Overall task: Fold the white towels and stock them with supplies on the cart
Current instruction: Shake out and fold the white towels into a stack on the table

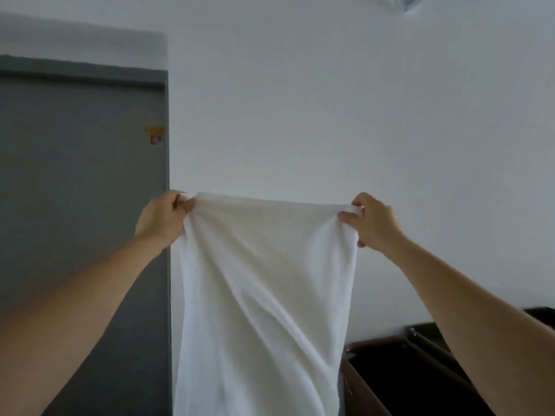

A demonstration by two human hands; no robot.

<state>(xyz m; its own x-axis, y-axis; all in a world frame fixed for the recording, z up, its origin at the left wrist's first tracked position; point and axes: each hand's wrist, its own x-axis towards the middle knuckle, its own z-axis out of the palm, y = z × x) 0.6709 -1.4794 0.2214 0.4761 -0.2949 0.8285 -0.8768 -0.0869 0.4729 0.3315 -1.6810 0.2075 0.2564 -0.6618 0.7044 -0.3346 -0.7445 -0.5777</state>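
Note:
A white towel [264,295] hangs lengthwise in front of me, held up at chest height against a pale wall. My left hand [163,217] pinches its top left corner. My right hand [375,223] pinches the top right corner. The top edge runs nearly taut between the two hands. The cloth falls in soft folds and runs out of the frame at the bottom, so its lower end is hidden.
A grey door [81,205] with a small yellow and red sticker [155,134] fills the left side. A dark cart or bin with a brown rim [366,385] stands at the lower right, partly behind my right forearm.

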